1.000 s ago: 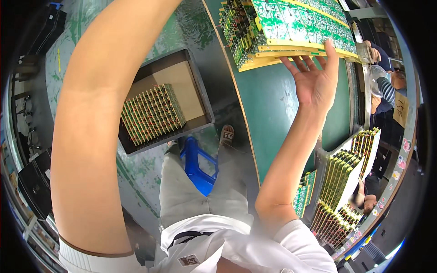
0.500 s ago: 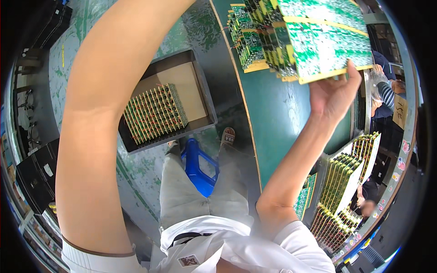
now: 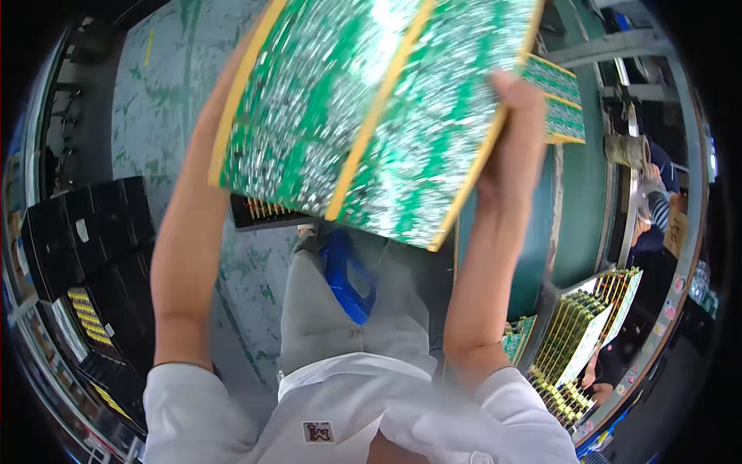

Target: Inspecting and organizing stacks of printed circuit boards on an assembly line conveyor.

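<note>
One large green rectangular circuit-board panel with yellow edge strips and a yellow middle strip (image 3: 363,116) is held up at upper centre, tilted, its face blurred. Whether further boards lie beneath it: cannot tell.

Grip: the person's right hand (image 3: 516,139) grasps the panel's right edge, thumb lapped over the rim. Left hand is hidden behind the panel, only its forearm showing at left; its hold cannot be told.

Done, as far as shows: panel lifted and borne in the air, apart from the dark green bench top (image 3: 583,205) at right. Not yet done: setting it down; no support is visible under it. Judged mid-handling.

Also on the bench, upper right: a smaller-looking green board panel with yellow strips (image 3: 563,104), untouched by either visible limb. Lower right: rows of upright yellow-edged circuit boards (image 3: 576,329), out of hand. Behind the panel's lower left corner: a black shallow box (image 3: 267,223) with red-and-yellow board edges (image 3: 270,207) just showing; how full it is cannot be read, being mostly covered. Total count left therefore undetermined.
</note>
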Demonstrator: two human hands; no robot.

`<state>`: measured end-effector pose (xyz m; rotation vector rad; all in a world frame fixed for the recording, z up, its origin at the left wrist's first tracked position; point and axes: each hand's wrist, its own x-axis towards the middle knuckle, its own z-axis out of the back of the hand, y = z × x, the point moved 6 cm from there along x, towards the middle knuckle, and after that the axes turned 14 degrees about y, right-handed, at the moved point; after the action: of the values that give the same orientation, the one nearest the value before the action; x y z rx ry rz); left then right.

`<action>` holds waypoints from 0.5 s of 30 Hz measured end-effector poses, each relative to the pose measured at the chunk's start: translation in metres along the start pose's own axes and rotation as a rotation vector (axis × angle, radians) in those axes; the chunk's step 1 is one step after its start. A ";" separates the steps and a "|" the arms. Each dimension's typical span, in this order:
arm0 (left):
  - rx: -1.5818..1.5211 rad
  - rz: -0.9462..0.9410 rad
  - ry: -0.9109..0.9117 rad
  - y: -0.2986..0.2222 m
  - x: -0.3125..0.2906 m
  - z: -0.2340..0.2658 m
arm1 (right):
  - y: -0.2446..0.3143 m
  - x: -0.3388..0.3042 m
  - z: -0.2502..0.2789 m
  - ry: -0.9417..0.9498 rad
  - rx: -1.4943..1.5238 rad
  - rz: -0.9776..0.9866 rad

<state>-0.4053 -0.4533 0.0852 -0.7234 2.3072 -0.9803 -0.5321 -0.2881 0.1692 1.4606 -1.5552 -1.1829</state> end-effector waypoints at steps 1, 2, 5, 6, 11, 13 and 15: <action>-0.024 -0.026 -0.169 0.001 -0.087 0.008 | -0.019 0.007 -0.034 0.177 0.026 -0.008; -0.075 -0.039 -0.300 0.012 -0.137 0.019 | -0.042 0.011 -0.042 0.214 0.042 -0.016; -0.191 0.045 -0.616 0.056 -0.236 0.086 | -0.135 0.011 -0.066 0.442 0.148 -0.318; -0.198 0.165 -0.658 0.085 -0.249 0.105 | -0.161 0.007 -0.064 0.465 0.183 -0.374; -0.367 0.123 -0.568 0.176 -0.260 0.142 | -0.234 -0.004 -0.055 0.519 0.210 -0.591; -0.426 0.075 -0.551 0.202 -0.258 0.149 | -0.241 -0.006 -0.047 0.514 0.075 -0.646; -0.478 0.029 -0.534 0.224 -0.254 0.153 | -0.241 -0.010 -0.048 0.512 0.000 -0.682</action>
<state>-0.1838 -0.2290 -0.1116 -0.9935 2.0597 -0.1667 -0.3994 -0.2744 -0.0371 2.1725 -0.7218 -1.0261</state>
